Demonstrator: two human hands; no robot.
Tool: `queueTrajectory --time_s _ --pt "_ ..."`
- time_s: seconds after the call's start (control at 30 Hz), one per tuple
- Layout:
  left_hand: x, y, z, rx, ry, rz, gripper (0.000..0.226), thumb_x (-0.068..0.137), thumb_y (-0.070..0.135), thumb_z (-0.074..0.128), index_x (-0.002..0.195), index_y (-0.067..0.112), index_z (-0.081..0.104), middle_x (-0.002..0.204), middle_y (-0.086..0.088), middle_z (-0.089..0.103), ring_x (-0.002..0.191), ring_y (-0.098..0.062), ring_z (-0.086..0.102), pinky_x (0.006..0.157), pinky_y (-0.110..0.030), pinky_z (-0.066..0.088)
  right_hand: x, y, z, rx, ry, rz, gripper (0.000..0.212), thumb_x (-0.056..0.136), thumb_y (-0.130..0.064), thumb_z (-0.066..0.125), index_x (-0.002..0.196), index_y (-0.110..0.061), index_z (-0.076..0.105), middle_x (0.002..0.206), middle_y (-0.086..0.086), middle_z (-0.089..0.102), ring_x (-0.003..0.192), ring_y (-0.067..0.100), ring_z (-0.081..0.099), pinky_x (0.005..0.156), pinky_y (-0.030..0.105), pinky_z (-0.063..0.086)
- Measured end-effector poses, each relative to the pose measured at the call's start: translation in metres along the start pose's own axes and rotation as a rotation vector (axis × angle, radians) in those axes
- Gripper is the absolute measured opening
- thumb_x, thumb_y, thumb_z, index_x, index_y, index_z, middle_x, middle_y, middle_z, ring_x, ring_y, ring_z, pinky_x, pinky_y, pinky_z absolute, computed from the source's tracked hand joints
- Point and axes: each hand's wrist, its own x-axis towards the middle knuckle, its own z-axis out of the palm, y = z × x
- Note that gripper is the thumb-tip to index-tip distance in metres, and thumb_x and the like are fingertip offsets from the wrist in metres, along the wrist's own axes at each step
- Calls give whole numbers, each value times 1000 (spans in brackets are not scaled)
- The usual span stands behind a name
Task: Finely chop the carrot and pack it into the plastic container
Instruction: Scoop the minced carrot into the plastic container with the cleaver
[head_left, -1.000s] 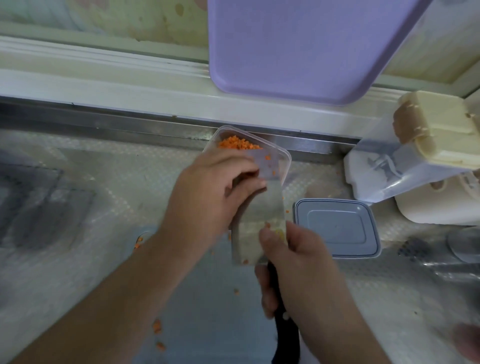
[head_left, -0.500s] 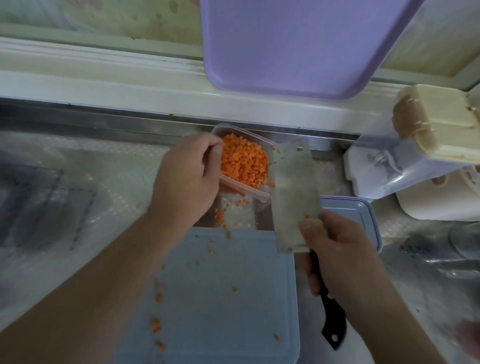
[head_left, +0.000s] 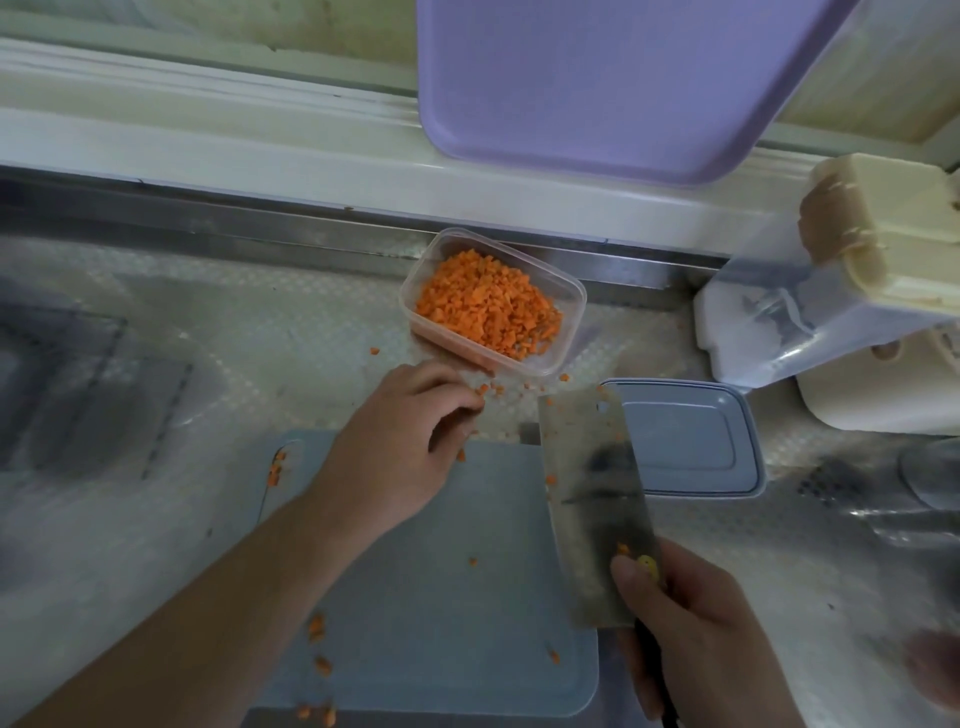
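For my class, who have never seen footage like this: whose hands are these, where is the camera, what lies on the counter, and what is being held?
There is no machine here. A person wears a camera on the head, looking forward and down, so both arms enter from the bottom of the picture.

The right hand grips a cleaver, blade pointing away. The left hand reaches with curled fingers toward loose carrot bits beside the board's far edge; whether it pinches any, I cannot tell.

On the counter lie a pale blue cutting board with scattered carrot bits, a clear plastic container filled with chopped carrot, and its grey-blue lid lying beside it, not yet on. A purple tray leans behind.
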Motion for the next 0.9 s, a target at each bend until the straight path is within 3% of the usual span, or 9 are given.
queueTrajectory --time_s 0.1,0.23,0.37,0.57,0.7,0.9 --pt "-3 -2 -5 -30 -63 -19 16 96 16 70 102 29 77 104 21 61 98 -1 58 83 -22 49 0 4 1 -59 -4 19 33 100 -17 59 69 -25 68 44 14 48 35 21 42 39 21 31" --pt "-11 -1 -13 -8 -26 -6 20 99 12 66 109 25 77 107 17 66 102 -4 60 89 -29 52 0 2 5 -99 -40 34 36 101 -17 57 66 -17 61 46 15 49 35 22 42 40 23 32" --pt "-22 14 -18 -18 166 48 27 96 14 70 122 19 73 123 10 63 119 -12 57 102 -19 43 -1 -5 17 -83 -92 35 30 100 -13 56 72 -16 63 47 10 49 38 22 43 42 25 33" --pt "-25 40 -11 -102 73 134 52 104 36 61 154 25 51 161 17 38 150 -2 33 119 -19 31 -5 -28 43 -65 -168 32 20 94 -10 49 79 -10 61 57 14 54 46 23 47 45 33 37" --pt "-13 45 -13 -49 117 205 51 110 33 54 158 18 46 167 8 36 156 -8 26 125 -30 30 -2 -52 50 -64 -144 4 16 95 -9 48 84 -7 59 59 13 52 45 20 46 44 32 37" --pt "49 52 -32 -42 238 296 43 112 24 48 152 11 53 162 1 46 152 -10 38 122 -40 37 28 -106 40 -26 -52 -121 16 95 -6 47 88 -1 60 59 16 54 46 24 45 42 31 36"
